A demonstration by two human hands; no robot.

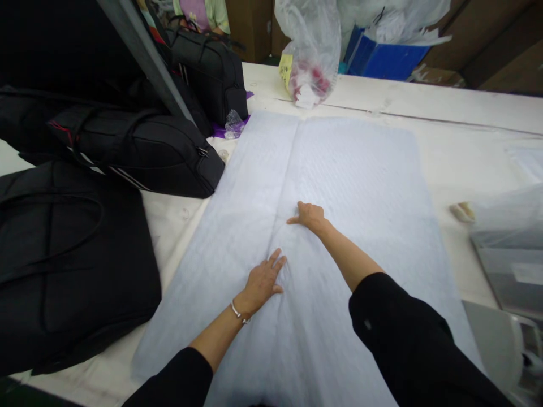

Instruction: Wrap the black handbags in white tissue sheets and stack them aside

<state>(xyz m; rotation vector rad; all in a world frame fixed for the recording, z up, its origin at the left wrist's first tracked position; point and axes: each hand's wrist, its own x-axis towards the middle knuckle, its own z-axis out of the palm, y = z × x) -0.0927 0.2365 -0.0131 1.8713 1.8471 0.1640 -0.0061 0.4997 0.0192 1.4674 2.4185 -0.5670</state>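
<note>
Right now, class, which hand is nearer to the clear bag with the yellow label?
Right. The right hand rests on the pale sheet, short of the clear bag; the left hand lies farther back.

White desk (466,150). At left, large boxy black bag (102,271); beyond it, long striped black bag (148,144); farther back, third black bag (207,73). Grey metal pole (146,53) slants down nearby. Clear plastic bag (311,42), reddish contents (314,79), yellow label (285,69), near blue box (386,59). Small tan object (462,211) at right. Person (199,11) beyond third bag.
</note>
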